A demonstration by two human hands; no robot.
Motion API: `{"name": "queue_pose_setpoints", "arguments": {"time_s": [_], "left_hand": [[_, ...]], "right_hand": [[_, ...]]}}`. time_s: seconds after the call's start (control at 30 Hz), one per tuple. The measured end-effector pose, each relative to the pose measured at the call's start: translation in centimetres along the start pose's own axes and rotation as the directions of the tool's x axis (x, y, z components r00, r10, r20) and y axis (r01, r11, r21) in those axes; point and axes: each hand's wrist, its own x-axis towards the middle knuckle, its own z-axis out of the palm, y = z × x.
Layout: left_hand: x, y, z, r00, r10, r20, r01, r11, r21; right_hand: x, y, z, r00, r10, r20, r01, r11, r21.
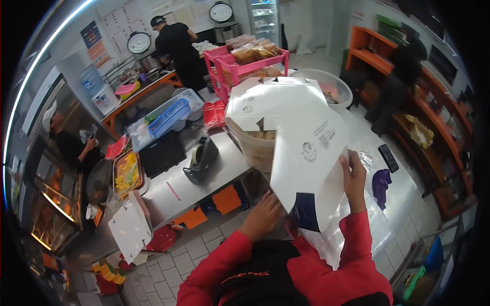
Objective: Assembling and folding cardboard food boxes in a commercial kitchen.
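White, glossy card with notched edges, printed and bearing a dark blue panel, makes up the flat carton sheet [314, 153] between the two hands. The right hand [353, 181] pinches its edge at about four o'clock, thumb against fingers. The left hand [263, 217] is loosely spread at about seven o'clock, beside the sheet's lower edge; whether it grips there I cannot tell.

Turning or creasing the carton looks like the step in hand, as it does not yet stand as a box. The next move seems to call for a firm right-hand pinch and the left fingers brought square to a fold.

The sheet lies at one o'clock from the left hand and ten o'clock from the right. Beyond it, at twelve o'clock from the left hand, is a round, translucent plastic tub [255, 150], with white card over its top.

Farther out, a crumpled purple item [381, 188] sits past three o'clock from the right hand, and a black phone [389, 158] at two. On the steel desk [227, 160], a black tape dispenser [200, 160] stands between ten and eleven o'clock from the left hand.
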Motion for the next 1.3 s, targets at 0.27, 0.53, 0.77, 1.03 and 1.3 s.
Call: {"name": "queue_pose_setpoints", "arguments": {"time_s": [0.27, 0.53, 0.77, 1.03, 1.3], "left_hand": [[7.4, -5.8, 5.3, 0.932, 0.361, 0.038, -0.359, 0.900, 0.247], [5.1, -4.3, 6.9, 0.945, 0.327, 0.006, -0.327, 0.945, 0.001], [4.1, -3.6, 6.8, 0.939, 0.340, -0.042, -0.340, 0.940, 0.008], [3.7, -2.8, 6.4, 0.912, 0.377, -0.163, -0.364, 0.925, 0.107], [3.6, -1.9, 7.3, 0.953, 0.234, -0.191, -0.223, 0.971, 0.082]], "right_hand": [[-4.6, 10.4, -0.8, 0.900, 0.286, -0.328, -0.049, 0.815, 0.577], [-2.2, 10.7, 0.1, 0.976, 0.205, 0.077, -0.173, 0.938, -0.301], [3.3, 11.4, 1.0, 0.889, 0.155, 0.430, -0.066, 0.974, -0.215], [2.7, 12.6, 2.2, 0.907, 0.164, 0.387, 0.137, 0.756, -0.640], [-4.3, 3.8, 5.5, 0.935, 0.040, 0.354, 0.086, 0.939, -0.333]]}}
